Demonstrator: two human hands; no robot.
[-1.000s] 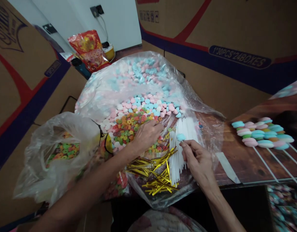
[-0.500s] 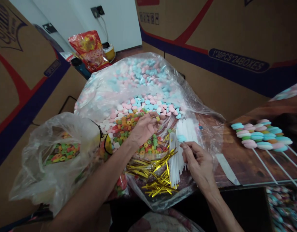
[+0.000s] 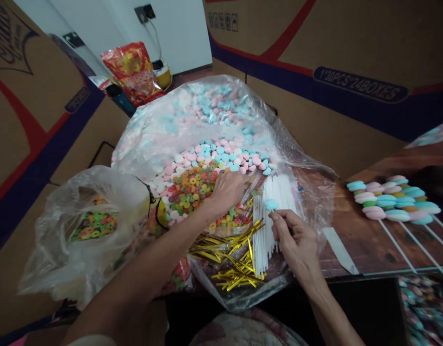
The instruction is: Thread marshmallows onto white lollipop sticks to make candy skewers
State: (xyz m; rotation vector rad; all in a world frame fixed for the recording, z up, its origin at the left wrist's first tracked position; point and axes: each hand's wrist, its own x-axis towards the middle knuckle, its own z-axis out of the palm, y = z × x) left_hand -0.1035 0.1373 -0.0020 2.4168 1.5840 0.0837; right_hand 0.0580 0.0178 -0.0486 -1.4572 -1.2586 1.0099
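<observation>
My right hand is closed in a pinch, with a light blue marshmallow just above its fingertips; the stick under it is mostly hidden in the hand. Palm down, my left hand reaches over the ring gummies, its fingers bent; whatever they hold is hidden. Pink, white and blue marshmallows spill from a large clear bag behind it. White sticks lie in a bundle beside my right hand, and gold twist ties are heaped in front.
At right, finished marshmallow skewers lie in a stack on the wooden table, near a white strip. A clear bag of ring gummies stands at left. Cardboard boxes wall both sides; a red snack packet stands behind.
My left hand has turned palm down and its fingers now point away over the candies; the yellow ring gummy at its fingertips is out of sight. My right hand has barely moved.
</observation>
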